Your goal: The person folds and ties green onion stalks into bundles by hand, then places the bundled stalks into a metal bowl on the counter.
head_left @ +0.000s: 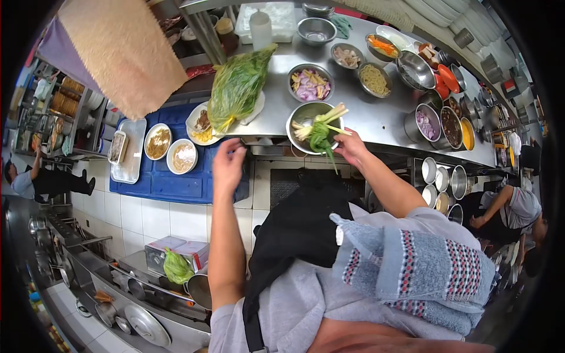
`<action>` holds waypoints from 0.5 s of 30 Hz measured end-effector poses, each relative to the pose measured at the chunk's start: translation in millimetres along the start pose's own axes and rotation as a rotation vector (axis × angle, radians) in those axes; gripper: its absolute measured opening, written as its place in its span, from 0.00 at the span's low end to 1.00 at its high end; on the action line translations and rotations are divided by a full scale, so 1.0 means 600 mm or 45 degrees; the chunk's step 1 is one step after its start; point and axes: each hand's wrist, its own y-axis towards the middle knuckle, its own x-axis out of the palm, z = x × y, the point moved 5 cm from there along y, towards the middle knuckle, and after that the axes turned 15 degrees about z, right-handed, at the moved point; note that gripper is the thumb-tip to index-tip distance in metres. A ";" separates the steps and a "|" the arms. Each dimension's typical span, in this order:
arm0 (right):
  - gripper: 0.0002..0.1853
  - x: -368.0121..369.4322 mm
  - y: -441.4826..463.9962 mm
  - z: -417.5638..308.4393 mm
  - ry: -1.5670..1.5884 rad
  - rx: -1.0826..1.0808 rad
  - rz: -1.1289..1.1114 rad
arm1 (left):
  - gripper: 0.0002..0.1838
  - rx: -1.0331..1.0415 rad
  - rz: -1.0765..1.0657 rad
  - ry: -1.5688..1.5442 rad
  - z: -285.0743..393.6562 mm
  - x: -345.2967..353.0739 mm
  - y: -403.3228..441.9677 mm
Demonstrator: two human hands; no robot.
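Observation:
A steel bowl (292,132) at the counter's front edge holds pale lemongrass stalks (336,113) and a bundle of knotted green leaves (319,138), some hanging over the rim. My right hand (351,147) grips this bowl at its right side; some of its fingers are hidden. My left hand (228,159) is held in the air before the counter's edge, fingers loosely bent and nothing visible in them. Just beyond it lies a clear plastic bag of leafy greens (238,88). Behind the steel bowl stands a bowl of cut shallots (310,85).
Bowls of noodles (374,80), carrot strips (382,46) and chopped red onion (425,123) crowd the counter's right. On a blue chest (159,188) at left stand two white bowls and a plastic tray (130,162). Other people (506,215) are at the far right and left.

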 end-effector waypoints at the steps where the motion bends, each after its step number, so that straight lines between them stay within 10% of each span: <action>1: 0.16 -0.014 0.007 -0.015 0.001 0.006 0.006 | 0.17 -0.043 -0.100 0.004 -0.019 0.063 0.023; 8: 0.14 -0.143 0.076 -0.085 -0.009 -0.052 0.154 | 0.26 -0.695 -0.296 -0.255 -0.042 0.422 0.154; 15: 0.09 -0.180 0.122 -0.115 -0.135 0.008 0.207 | 0.12 -0.638 -0.115 -0.192 -0.110 0.459 0.193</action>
